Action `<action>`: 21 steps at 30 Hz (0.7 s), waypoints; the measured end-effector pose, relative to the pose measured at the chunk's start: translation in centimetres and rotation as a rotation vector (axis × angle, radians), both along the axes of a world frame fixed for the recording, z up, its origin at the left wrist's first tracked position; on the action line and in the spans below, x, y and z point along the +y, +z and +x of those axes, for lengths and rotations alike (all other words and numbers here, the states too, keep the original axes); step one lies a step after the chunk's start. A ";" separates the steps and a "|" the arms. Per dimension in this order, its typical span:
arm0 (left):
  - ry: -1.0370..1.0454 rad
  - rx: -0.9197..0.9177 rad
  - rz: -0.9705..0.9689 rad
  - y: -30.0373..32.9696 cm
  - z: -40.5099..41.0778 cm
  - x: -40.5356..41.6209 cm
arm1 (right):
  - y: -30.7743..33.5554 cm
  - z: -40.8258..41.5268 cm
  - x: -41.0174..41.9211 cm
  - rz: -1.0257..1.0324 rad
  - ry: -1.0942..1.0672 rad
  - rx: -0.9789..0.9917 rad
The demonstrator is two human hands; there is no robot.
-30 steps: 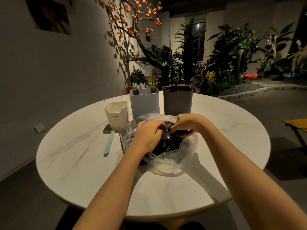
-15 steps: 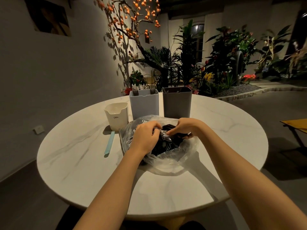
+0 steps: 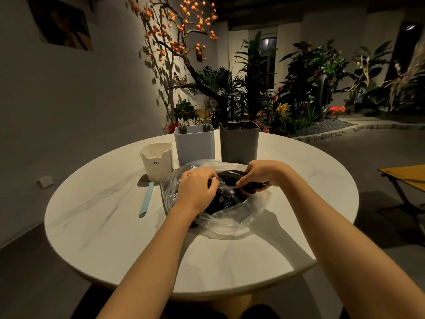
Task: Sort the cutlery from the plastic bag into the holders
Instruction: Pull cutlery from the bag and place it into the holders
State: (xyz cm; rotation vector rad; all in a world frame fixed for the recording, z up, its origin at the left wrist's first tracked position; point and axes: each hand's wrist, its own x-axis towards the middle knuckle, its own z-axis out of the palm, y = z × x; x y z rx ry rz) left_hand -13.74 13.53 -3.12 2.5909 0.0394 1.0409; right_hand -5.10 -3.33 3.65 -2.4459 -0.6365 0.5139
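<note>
Head: both hands inside plastic bag.

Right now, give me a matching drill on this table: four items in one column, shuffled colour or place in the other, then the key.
Items:
1. holder with fork tines showing
2. holder right of it
3. small CRBW-marked holder
4. slim stick lying flat on the table

Descriptions:
A. white, leftmost of the three holders
B. pale blue, left of the plastic bag
C. dark grey
D. light blue-grey, middle of the three holders

Pairs: 1-D, 2-C, 3-A, 4-B
</note>
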 end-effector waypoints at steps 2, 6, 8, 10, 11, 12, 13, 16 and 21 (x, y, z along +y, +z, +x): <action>0.009 -0.022 0.013 0.0 -0.2 -0.2 | 0.1 0.0 -0.5 -0.017 0.008 -0.013; -0.013 -0.090 0.106 0.4 -0.5 -0.9 | -0.6 0.0 -1.5 0.021 0.019 0.058; -0.048 -0.106 0.141 0.6 -0.5 -1.3 | -0.8 -0.1 -1.8 0.067 0.033 0.082; -0.094 -0.092 0.164 0.5 -0.6 -1.6 | -1.0 -0.4 -2.3 0.105 0.060 0.098; -0.114 -0.078 0.182 0.4 -0.7 -1.7 | -1.1 -0.5 -2.5 0.125 0.071 0.124; -0.132 -0.066 0.205 0.4 -0.7 -1.7 | -1.2 -0.6 -2.8 0.141 0.078 0.153; -0.147 -0.054 0.223 0.3 -0.8 -1.7 | -1.3 -0.7 -3.1 0.145 0.084 0.172; -0.165 -0.017 0.242 0.3 -0.8 -1.5 | -1.8 -0.5 -4.0 0.168 0.081 0.206; -0.143 -0.033 0.142 0.1 -0.5 -1.5 | -2.5 -0.3 -5.3 0.192 0.156 0.239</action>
